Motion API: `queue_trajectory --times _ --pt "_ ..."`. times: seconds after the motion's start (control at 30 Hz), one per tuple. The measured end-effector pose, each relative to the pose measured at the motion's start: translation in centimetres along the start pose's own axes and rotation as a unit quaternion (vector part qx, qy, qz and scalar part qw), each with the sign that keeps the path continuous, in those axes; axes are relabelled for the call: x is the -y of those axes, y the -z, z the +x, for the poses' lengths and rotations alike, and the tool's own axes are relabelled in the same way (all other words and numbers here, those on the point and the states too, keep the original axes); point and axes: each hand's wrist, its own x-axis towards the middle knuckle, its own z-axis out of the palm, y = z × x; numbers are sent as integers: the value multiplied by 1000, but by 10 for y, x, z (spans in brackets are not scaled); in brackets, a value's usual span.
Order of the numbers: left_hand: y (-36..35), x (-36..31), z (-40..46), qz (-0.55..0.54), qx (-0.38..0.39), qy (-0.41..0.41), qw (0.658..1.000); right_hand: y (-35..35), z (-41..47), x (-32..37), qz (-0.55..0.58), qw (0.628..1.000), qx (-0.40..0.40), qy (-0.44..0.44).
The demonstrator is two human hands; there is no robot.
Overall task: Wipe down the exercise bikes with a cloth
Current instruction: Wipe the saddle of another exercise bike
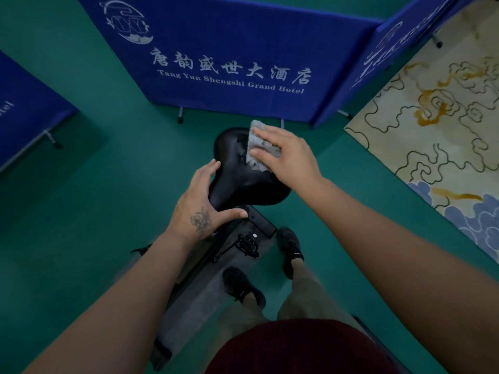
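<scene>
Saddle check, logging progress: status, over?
Left hand grips saddle edge. Right hand presses grey cloth flat on saddle's far side. Nothing in the way.

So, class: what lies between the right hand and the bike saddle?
A grey cloth, pressed flat under the right hand onto the black saddle, in the head view.

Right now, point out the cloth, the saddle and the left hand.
cloth [253, 136]: head view, grey top part beside the fingers.
saddle [237, 179]: head view, bare black centre.
left hand [201, 203]: head view, back of hand.
</scene>
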Motion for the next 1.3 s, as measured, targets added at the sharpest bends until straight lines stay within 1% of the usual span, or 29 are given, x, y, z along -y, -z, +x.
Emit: queue_trajectory --times 0.2,0.3,0.43,0.53,0.73,0.83,0.93,1.1,1.2,1.3 --pt "0 1 0 -5 -6 1 1000 6 -48 -15 -11 1000 -15 13" --pt "0 2 0 -8 -7 -1 1000 -1 -31 -9 -28 999 -10 31" --pt "-2 2 0 -8 -12 6 1000 -16 16 14 -77 995 41 52" --pt "-1 0 -1 -14 -16 8 1000 -18 23 20 -101 991 67 52" --pt "-2 3 -3 -19 -17 9 1000 2 -30 1 -110 987 68 98" --pt "-1 1 -3 -22 -20 9 1000 3 -40 -3 -117 985 71 109" --pt "0 1 -3 -21 -21 11 1000 -3 -23 7 -100 989 61 95" --pt "-4 2 -6 -47 -37 22 998 -15 18 33 -136 982 99 84" --pt "-6 2 -11 -91 -63 8 994 -5 19 33 -118 985 76 99" --pt "-10 2 -26 -132 -93 -2 987 11 -3 19 -73 991 49 105"
